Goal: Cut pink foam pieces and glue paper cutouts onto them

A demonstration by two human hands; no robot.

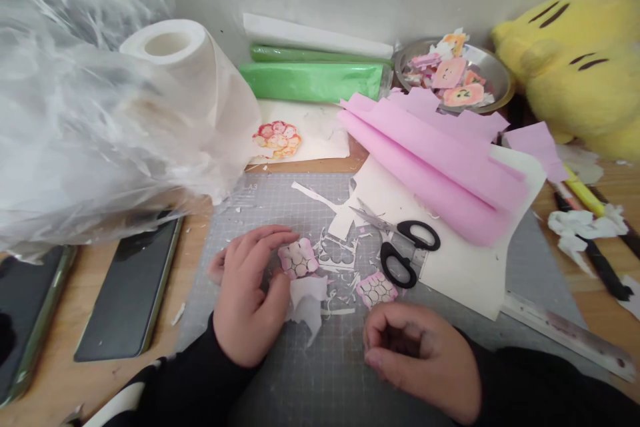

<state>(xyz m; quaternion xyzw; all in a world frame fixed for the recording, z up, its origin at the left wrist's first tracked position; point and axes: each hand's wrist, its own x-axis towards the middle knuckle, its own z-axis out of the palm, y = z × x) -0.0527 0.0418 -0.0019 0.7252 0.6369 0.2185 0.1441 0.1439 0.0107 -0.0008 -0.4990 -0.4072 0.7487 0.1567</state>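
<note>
Papercraft on a gray cutting mat [310, 390]

Upper right: pink paper [435, 167]. Lower right: the right hand [425, 360], curled, its grip unclear. Lower, left of center: the left hand [255, 287], thumb and fingers apart. Right of center: scissors [399, 229]. Lower center: a left cutout [299, 258] and right cutout [377, 289], one near each hand.

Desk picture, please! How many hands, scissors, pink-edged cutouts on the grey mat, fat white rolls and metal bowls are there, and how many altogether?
Left hand and right hand: 2
Scissors: 1
Pink-edged cutouts: 2
Fat white roll: 1
Metal bowl: 1
Total: 7
</note>
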